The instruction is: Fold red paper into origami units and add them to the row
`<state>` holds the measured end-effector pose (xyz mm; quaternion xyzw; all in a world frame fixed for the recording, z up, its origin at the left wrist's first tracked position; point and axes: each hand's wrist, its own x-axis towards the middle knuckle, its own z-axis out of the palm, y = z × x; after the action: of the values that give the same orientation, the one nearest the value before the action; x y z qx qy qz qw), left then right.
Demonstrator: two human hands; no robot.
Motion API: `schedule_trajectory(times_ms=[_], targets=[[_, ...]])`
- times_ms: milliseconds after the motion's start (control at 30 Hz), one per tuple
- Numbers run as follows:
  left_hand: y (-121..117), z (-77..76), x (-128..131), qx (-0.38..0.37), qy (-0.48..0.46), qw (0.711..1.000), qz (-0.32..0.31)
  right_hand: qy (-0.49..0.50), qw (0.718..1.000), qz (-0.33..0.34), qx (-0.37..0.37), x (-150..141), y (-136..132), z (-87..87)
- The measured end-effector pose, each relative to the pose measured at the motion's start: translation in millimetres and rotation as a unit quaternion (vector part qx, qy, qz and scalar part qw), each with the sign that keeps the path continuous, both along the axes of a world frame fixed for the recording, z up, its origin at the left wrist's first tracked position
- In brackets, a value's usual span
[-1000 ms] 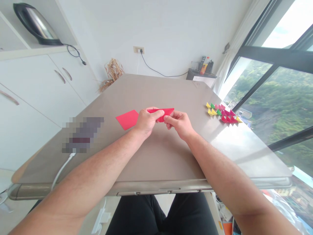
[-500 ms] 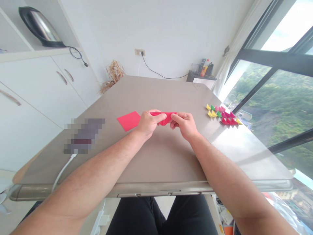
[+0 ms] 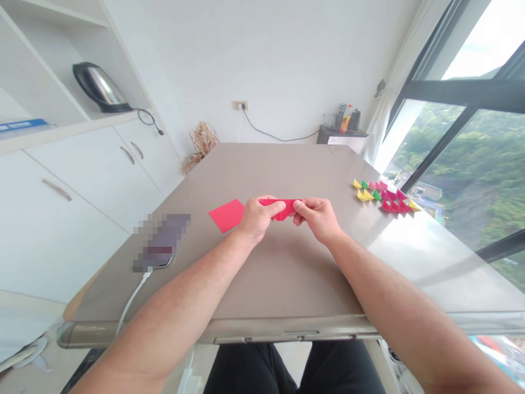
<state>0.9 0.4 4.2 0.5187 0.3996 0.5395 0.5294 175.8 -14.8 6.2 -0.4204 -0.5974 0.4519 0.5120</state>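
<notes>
A folded red paper piece is pinched between my two hands above the middle of the grey table. My left hand grips its left part with thumb over fingers. My right hand pinches its right end. A flat red paper square lies on the table just left of my left hand.
Several small folded paper pieces in yellow, green, pink and red sit in rows at the table's right edge by the window. A blurred phone with a white cable lies at the left. Cabinets and a kettle stand on the left.
The camera view has shifted, so the table and hands sit lower and further right in the frame. Both hands still hold the red paper, with the right fingers closed tighter on its end.
</notes>
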Motion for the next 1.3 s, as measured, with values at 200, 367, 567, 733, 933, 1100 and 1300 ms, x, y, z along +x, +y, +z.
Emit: schedule_trajectory(times_ms=[200,367,567,733,933,1100,1300], targets=[[-3.0,4.2,1.9,0.006,-0.011,0.999,0.034,0.012,0.999,-0.041,-0.001,-9.4,-3.7,2.1],[-0.7,3.3,1.8,0.015,-0.007,0.999,0.049,0.038,0.999,-0.02,-0.026,-13.2,-4.5,2.2],[1.1,1.2,2.2,0.024,-0.009,0.998,0.055,0.046,0.998,-0.03,-0.027,-15.6,-4.9,3.1],[2.0,0.0,2.6,0.016,-0.014,0.998,0.053,0.014,0.998,0.024,-0.061,-16.5,-4.9,1.6],[3.2,-2.9,2.6,0.021,-0.02,0.998,0.063,0.001,0.999,0.017,-0.046,-19.5,-4.8,1.4],[13.2,2.7,0.9,-0.009,-0.048,0.997,0.065,-0.04,0.994,0.048,-0.092,-23.0,8.9,20.9],[29.0,11.9,4.9,-0.047,-0.063,0.996,0.043,-0.027,0.997,-0.013,-0.071,-24.3,28.1,26.0]])
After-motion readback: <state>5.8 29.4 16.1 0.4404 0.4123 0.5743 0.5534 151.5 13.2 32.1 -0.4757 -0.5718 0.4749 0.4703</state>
